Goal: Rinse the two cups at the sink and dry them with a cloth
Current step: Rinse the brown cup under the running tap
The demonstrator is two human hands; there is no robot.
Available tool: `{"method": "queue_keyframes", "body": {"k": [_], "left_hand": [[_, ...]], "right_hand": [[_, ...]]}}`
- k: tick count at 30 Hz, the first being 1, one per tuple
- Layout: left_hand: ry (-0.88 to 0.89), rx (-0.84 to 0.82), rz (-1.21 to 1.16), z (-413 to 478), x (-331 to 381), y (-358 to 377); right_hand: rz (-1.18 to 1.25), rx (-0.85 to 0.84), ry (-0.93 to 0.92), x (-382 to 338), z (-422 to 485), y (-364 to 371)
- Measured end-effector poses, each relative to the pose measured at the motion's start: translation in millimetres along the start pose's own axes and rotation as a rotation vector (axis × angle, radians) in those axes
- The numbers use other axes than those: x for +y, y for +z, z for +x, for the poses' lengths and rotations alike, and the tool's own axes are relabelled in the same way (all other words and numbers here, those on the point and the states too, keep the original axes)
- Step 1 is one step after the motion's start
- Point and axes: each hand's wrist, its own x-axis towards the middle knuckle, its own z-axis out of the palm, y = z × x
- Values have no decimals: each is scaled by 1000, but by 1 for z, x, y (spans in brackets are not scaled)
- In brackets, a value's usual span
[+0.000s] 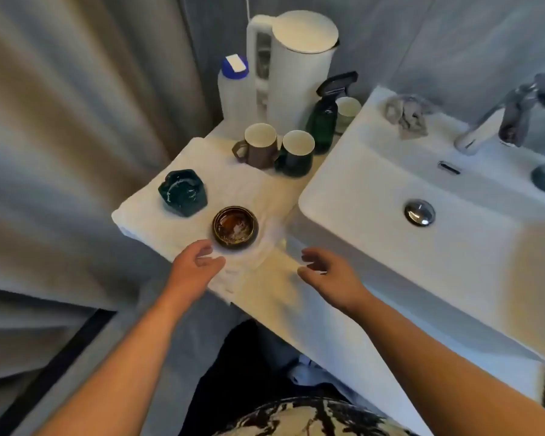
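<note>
White kettle [299,70] – spray bottle [323,121] – curtain [60,121].

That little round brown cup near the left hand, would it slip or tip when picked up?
The brown cup looks glazed and shiny, so probably slick, more so when wet. It is low and wide, so unlikely to tip. It seems ceramic, likely breakable against the sink.

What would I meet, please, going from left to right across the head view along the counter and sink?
Green hexagonal cup → brown round cup → brown mug → dark green mug → green spray bottle → grey cloth on the sink rim → drain plug → tap.
</note>
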Motion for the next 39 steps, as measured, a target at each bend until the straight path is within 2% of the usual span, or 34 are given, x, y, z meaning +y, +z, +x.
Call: {"method": "queue_keyframes", "body": {"k": [5, 12, 15, 19, 25, 29, 33, 39], "left_hand": [[-64, -25, -37, 29, 6, -6], [-136, -86, -20, 79, 19, -21], [-157, -121, -3, 93, 18, -23], [-210, -119, -89, 95, 18, -17], [-171, -43, -185, 79, 22, -18], [-127, -21, -278, 54, 37, -16], [-90, -47, -397, 26, 53, -4], [-23, -136, -436, -12, 77, 24]], "right_hand": [[2, -31, 43, -15, 34, 22], [194, 3, 160, -46, 93, 55], [377, -25, 262, -57, 111, 62], [419, -71, 338, -58, 122, 67], [441, 36, 310, -63, 113, 63], [539, 34, 312, -66, 87, 49], [627, 42, 260, -67, 55, 26], [781, 128, 188, -61, 2, -15]]}}
